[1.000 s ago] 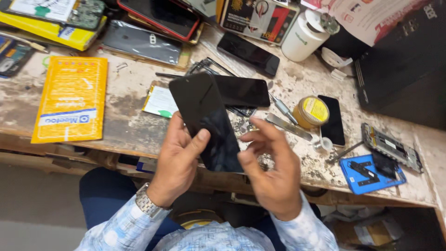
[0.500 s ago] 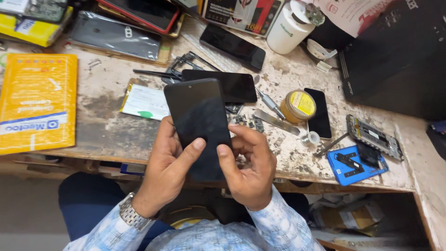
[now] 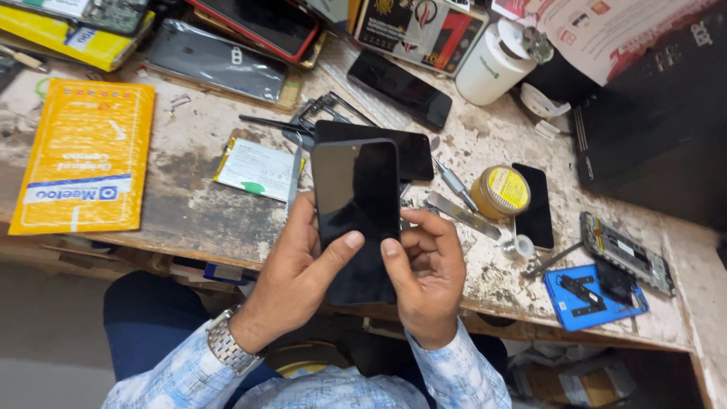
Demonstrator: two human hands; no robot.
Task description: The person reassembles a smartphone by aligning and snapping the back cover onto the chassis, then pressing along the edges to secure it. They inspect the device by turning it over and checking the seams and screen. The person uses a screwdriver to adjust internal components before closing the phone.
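A black smartphone [image 3: 356,204] with a dark glossy screen is held upright over the front edge of a worn workbench [image 3: 197,204]. My left hand [image 3: 299,273] grips its left side, thumb pressed on the lower screen. My right hand [image 3: 424,273] holds the right side, its thumb also on the screen near the left thumb. A second black phone [image 3: 413,151] lies flat on the bench just behind the held one.
A yellow packet [image 3: 83,155] lies at the left, a white card [image 3: 254,167] beside it. A round yellow tin [image 3: 500,191], metal tools [image 3: 462,213], another black phone [image 3: 536,204], a blue mat [image 3: 594,297] with parts and a white jar [image 3: 488,68] lie at the right. Phones and boxes crowd the back.
The held phone has turned from tilted to nearly upright. Both thumbs have moved together onto its lower screen, and the view has shifted slightly.
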